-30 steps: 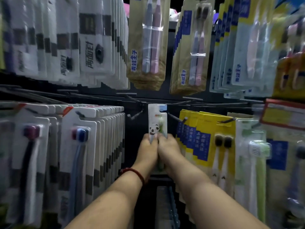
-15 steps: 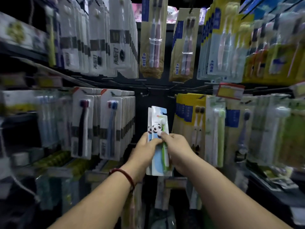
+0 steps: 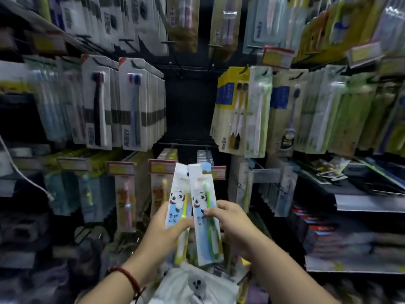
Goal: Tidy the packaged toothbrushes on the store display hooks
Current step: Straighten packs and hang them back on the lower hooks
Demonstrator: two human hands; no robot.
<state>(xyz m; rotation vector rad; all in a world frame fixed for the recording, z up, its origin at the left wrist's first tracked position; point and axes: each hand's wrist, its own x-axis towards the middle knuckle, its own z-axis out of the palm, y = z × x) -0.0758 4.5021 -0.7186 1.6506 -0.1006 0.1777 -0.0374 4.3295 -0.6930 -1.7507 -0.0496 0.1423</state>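
The left hand (image 3: 163,231) grips a panda-printed toothbrush pack with a yellow brush (image 3: 178,207), its thumb lying across the front of the card and the fingers curled behind. The right hand (image 3: 230,220) pinches a second panda pack with a green brush (image 3: 203,207), thumb on the front near the printed panda and the fingers wrapped round the right edge. The two packs stand nearly upright, side by side, the green one overlapping the yellow one's right edge, both held free of the hooks in front of the lower rows of the display. A red cord bracelet (image 3: 129,279) circles the left wrist. Just behind the packs hang red-and-yellow price tags (image 3: 163,166) on the ends of hooks loaded with small carded brushes. Above them, in the middle of the rack, a dark bare gap (image 3: 188,106) opens between two full groups: white cards with dark and blue brushes (image 3: 133,104) on the left, and yellow cards with twin brushes (image 3: 236,106) on the right. More carded toothbrushes fill the top row and both sides, mostly blurred. Below the hands lies a white bag-like thing (image 3: 192,284), too blurred to tell further.
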